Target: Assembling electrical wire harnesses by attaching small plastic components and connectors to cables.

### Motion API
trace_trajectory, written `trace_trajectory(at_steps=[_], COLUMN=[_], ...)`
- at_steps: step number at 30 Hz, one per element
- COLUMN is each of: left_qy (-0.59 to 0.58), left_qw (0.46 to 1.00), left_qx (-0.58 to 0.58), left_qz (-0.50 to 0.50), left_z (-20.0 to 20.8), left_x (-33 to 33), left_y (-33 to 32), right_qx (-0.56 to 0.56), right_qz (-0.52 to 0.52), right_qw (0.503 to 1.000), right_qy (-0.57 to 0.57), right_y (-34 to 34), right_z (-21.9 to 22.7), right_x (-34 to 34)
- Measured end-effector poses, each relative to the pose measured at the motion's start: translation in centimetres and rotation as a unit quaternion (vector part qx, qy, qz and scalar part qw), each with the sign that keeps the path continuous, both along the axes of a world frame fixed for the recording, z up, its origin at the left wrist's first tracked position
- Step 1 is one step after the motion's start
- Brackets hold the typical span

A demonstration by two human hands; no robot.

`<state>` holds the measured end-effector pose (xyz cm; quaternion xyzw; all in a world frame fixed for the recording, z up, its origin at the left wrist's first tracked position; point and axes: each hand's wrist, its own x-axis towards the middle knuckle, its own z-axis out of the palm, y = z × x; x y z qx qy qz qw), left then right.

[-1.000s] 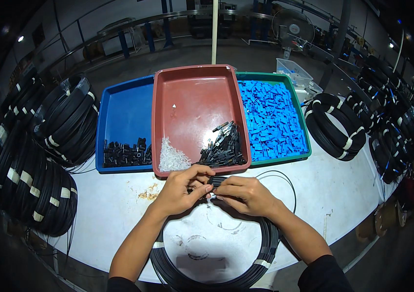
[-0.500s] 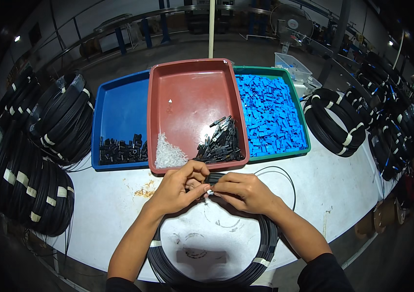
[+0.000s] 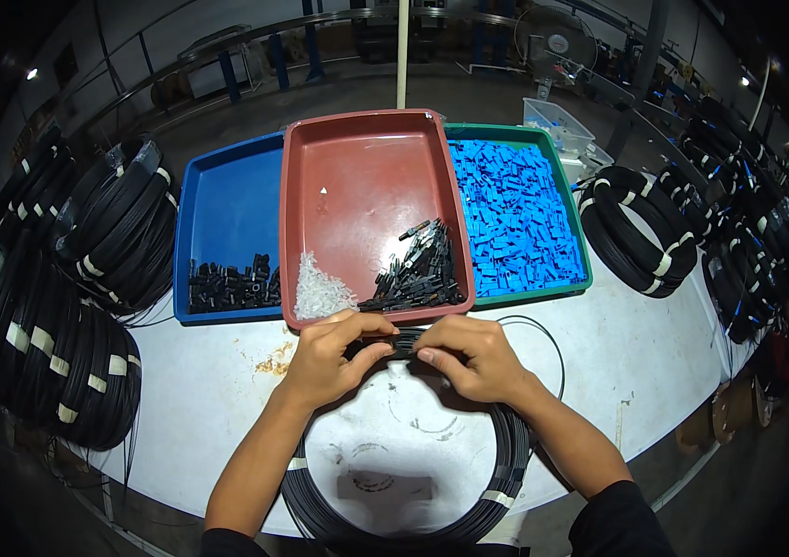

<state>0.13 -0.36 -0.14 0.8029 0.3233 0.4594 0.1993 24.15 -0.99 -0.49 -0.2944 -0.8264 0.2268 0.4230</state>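
A coil of black cable [image 3: 506, 464], bound with pale tape, lies on the white table in front of me. At its far side my left hand [image 3: 334, 357] closes thumb and curled fingers around the bundled strands. Just to the right, my right hand [image 3: 473, 360] grips the same stretch, its thumb on the near side. A short span of black strands [image 3: 404, 342] shows between the two hands. The undersides of my fingers are hidden, so any small part inside them cannot be seen. One loose cable end [image 3: 557, 357] loops out past my right hand.
Beyond my hands stand a blue tray [image 3: 232, 200] with black parts, a red tray [image 3: 367, 176] with clear sleeves and black connectors, and a green tray [image 3: 557, 153] full of blue pieces [image 3: 515, 218]. Black cable coils [image 3: 60, 362] crowd the left; another coil [image 3: 640, 232] lies right.
My fingertips have drawn apart from their pinch at the middle and now hold the coil on either side. The small white piece between them is no longer visible.
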Motion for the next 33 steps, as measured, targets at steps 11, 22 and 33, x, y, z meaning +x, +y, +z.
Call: trace_trajectory(at_steps=[11, 22, 33], left_qy=[0.035, 0.050, 0.081], left_qw=[0.996, 0.991, 0.975], left_qx=[0.075, 0.122, 0.204], left_qz=[-0.018, -0.030, -0.017], left_z=[0.27, 0.18, 0.40], left_x=[0.21, 0.31, 0.32], left_y=[-0.02, -0.11, -0.22], right_qx=[-0.037, -0.025, -0.042], right_qz=[-0.040, -0.041, -0.032], right_qw=[0.998, 0.999, 0.999], right_qy=[0.011, -0.001, 0.003], right_y=[-0.04, 0.04, 0.06], right_z=[0.21, 0.10, 0.00], right_x=[0.09, 0.07, 0.26])
